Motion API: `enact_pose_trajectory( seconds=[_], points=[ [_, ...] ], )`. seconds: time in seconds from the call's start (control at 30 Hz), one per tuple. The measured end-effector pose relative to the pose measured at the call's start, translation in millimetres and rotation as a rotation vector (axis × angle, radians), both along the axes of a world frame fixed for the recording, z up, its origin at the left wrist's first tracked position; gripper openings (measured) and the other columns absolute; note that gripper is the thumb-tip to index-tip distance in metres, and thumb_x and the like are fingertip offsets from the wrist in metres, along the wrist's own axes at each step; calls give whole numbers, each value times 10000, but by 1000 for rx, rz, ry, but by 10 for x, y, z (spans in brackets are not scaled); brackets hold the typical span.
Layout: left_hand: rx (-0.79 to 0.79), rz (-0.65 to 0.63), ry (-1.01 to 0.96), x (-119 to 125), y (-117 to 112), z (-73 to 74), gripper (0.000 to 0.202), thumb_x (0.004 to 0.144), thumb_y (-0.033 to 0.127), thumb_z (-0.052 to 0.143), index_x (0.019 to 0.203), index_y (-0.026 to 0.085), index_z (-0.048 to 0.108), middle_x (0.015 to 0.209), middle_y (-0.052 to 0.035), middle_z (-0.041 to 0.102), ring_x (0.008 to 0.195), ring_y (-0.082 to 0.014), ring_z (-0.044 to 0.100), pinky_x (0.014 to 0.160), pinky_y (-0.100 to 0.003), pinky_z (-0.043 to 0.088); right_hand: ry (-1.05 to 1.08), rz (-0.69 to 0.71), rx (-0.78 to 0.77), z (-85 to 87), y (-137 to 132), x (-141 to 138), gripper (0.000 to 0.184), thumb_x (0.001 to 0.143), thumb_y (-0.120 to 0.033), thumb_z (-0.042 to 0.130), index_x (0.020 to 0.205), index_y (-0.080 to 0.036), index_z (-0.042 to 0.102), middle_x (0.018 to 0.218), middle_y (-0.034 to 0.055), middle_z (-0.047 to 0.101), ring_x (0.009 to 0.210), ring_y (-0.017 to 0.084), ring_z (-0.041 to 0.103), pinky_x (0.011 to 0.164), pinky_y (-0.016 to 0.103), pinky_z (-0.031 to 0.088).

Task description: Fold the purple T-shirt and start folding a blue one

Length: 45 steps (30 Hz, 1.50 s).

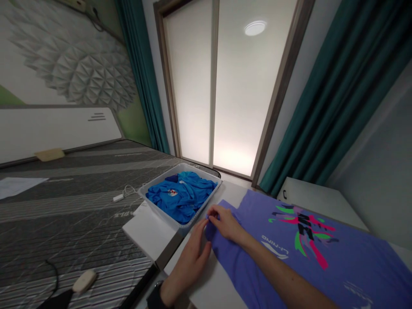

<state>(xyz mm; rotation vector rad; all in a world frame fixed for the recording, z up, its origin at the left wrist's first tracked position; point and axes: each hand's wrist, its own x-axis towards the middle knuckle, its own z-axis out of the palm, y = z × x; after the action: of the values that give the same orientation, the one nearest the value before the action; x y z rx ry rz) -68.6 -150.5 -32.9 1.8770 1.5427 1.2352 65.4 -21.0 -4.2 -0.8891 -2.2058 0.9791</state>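
Observation:
A purple T-shirt (pixel 260 227) with a bright pink, green and black print lies spread over the white table. My right hand (pixel 225 223) pinches the edge of its sleeve near the plastic basket. Close beside it, my left hand (pixel 191 255) has its fingers stretched out and its thumb apart, with the fingertips at the same bit of fabric. Whether those fingertips press on the cloth is hard to see. A dark watch sits on the left wrist. Just beyond both hands stands a light plastic basket (pixel 154 209) holding crumpled blue clothing (pixel 180 193).
Left of the table is a bed with a dark patterned cover (pixel 80 206). On it lie a white plug with a cord (pixel 118 198), a beige oval object (pixel 84 281) and paper (pixel 19 186). A white cabinet (pixel 322 197) stands right, below teal curtains (pixel 337 86).

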Motion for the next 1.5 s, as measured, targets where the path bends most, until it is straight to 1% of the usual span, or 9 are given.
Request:
enact_pose_trajectory(
  seconds=[0.13,0.3,0.5,0.7,0.97,1.1,1.23,1.4,1.5],
  points=[
    [-18,-5,-121,19,101,-43,508,952,270,487,1453,235,409,1523,-108,400,1399,-263,375,1169,-487,291,77,44,-46,-21,-18,57,143,840,-137,504,894,-220,606,846,-6,663,812,158,619,778,279,448],
    [-3,18,-118,-2,142,-121,477,944,285,508,1420,258,481,1493,-100,451,1382,-266,407,1161,-503,307,31,104,6,10,-22,125,316,915,-139,414,1161,-232,588,849,-8,656,785,145,618,771,261,467],
    [45,-12,-38,35,115,-3,433,954,243,462,1381,259,526,1480,-94,460,1366,-258,426,1158,-505,316,-78,71,163,-19,27,137,235,830,-72,510,946,-202,667,913,24,684,840,158,611,806,271,453],
    [98,153,-1,96,217,63,374,901,223,504,1274,197,514,1160,-110,614,1060,-237,611,918,-441,520,-35,47,110,-17,-1,189,217,833,-79,518,932,-203,666,828,3,690,782,151,625,791,269,451],
    [34,24,73,200,370,335,358,956,256,394,1296,196,488,1111,-114,611,1026,-227,600,932,-421,488,53,1,-23,91,-10,426,220,874,-184,442,805,-198,650,728,-24,640,690,130,576,663,233,429],
    [72,-7,7,233,581,359,374,948,242,365,1291,179,498,1135,-122,604,1067,-227,586,958,-420,470,105,-59,-51,127,12,599,202,866,-326,513,732,-193,584,665,-29,578,657,130,535,628,234,417],
    [158,-53,56,265,868,330,395,914,182,368,1283,185,512,1141,-119,599,1115,-231,557,1017,-440,423,124,-105,-68,212,-2,826,60,800,-254,541,820,-204,568,742,-22,583,715,143,545,662,241,433],
    [154,-23,15,352,1224,289,399,909,168,390,1289,182,509,1161,-115,609,1087,-221,580,965,-403,454,75,-164,-87,312,-42,1197,245,810,-228,502,1045,-217,569,947,12,611,842,164,572,764,268,449],
    [157,-24,135,443,1407,257,374,892,150,424,1242,156,559,1104,-124,646,1049,-240,593,959,-416,445,-12,-243,-86,302,-46,1410,300,806,-201,485,1093,-225,568,984,16,609,863,170,582,781,275,447]
  ],
)
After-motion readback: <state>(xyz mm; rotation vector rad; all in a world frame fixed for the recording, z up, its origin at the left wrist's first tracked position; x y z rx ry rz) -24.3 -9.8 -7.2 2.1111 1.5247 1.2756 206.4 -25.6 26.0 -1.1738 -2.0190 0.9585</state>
